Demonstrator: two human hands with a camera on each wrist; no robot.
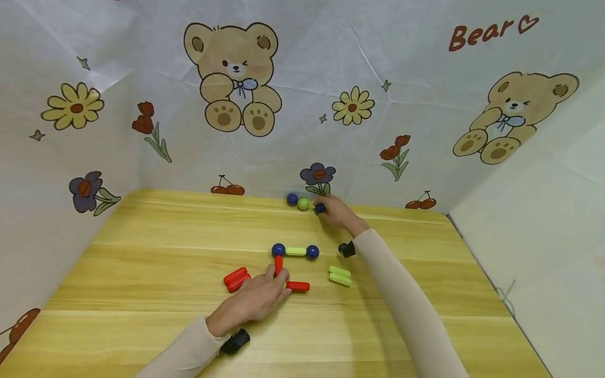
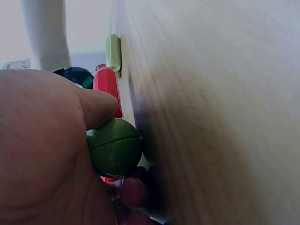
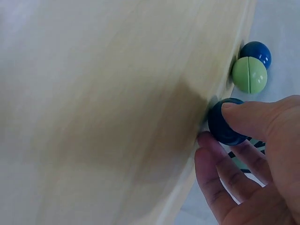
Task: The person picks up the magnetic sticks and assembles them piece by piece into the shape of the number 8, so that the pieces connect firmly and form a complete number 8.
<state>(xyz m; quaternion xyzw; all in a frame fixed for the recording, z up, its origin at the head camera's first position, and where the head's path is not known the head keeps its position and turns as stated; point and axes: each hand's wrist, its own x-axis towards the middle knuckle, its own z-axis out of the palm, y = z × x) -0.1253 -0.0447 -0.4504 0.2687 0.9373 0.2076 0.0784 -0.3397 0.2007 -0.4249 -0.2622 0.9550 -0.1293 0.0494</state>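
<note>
My left hand (image 1: 262,294) grips a green ball (image 2: 115,147), its thumb resting on top in the left wrist view. From under those fingers one red rod (image 1: 279,265) runs up to a blue ball, and another red rod (image 1: 298,286) points right. That blue ball (image 1: 278,250) is joined by a light green rod (image 1: 296,251) to a second blue ball (image 1: 312,252). At the far table edge my right hand (image 1: 337,212) pinches a loose blue ball (image 3: 227,121) between thumb and fingers. Beside it sit a light green ball (image 3: 250,75) and another blue ball (image 3: 256,52).
Two loose red rods (image 1: 237,279) lie left of my left hand. Two light green rods (image 1: 340,276) lie side by side to the right. A white bear-print sheet (image 1: 293,152) hangs behind the wooden table (image 1: 165,252).
</note>
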